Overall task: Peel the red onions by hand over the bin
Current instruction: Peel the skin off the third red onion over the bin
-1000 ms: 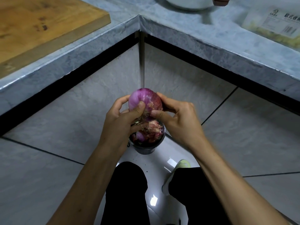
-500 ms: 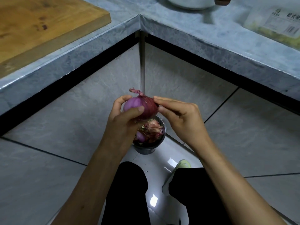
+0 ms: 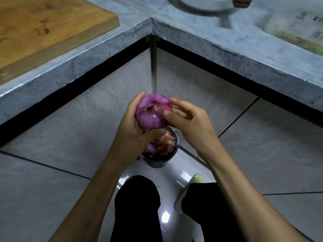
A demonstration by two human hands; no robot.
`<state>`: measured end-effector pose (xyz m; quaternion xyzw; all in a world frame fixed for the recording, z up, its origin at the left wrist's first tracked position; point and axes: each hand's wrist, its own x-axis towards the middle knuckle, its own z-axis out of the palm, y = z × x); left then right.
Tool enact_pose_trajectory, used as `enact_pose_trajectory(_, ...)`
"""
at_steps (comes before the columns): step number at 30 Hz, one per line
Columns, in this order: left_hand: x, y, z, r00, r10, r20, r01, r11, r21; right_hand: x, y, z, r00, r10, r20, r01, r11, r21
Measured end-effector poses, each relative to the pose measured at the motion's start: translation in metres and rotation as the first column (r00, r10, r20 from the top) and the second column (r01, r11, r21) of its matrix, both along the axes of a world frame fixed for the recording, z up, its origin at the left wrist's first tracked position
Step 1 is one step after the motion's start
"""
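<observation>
Left hand [image 3: 134,135] fingers curled round red onion [image 3: 153,113], held directly above bin [image 3: 160,160] on floor, right hand [image 3: 188,122] thumb and fingertips pinching dry skin at onion's right side, peelings [image 3: 165,143] in bin.

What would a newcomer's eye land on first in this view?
The onion, bright purple, at centre frame: the left hand grips it, and the right hand has its thumb against the onion's side near the dry skin at its end. Just below stands the bin, full of peelings. A cutting board lies on the counter, top left.
</observation>
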<state>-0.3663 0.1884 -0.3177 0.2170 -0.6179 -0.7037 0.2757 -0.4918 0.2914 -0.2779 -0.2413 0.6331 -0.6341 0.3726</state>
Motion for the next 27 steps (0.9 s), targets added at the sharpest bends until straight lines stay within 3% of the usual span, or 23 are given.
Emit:
enact_pose_trajectory(7, -0.001, 0.003, -0.007, 0.998, 0.060, 0.028, -0.053, 0.973, -0.224, 0.008, -0.004, 0.005, 0.997, -0.079, -0.001, 0.079, 0.995, 0.060)
enact_pose_trajectory(18, -0.003, 0.007, -0.013, 0.984, 0.176, 0.034, -0.160, 0.948, -0.276, 0.009, -0.008, 0.004, 0.989, -0.139, 0.046, 0.138, 0.990, 0.012)
enact_pose_trajectory(23, -0.007, 0.011, -0.015, 0.977, 0.212, 0.002, -0.208, 0.959, -0.191, 0.012, -0.011, -0.005, 0.982, -0.187, 0.029, 0.188, 0.982, -0.005)
enact_pose_trajectory(27, -0.011, 0.011, -0.017, 0.975, 0.222, -0.003, -0.218, 0.955, -0.199, 0.011, -0.011, -0.006, 0.963, -0.193, 0.189, 0.204, 0.978, -0.040)
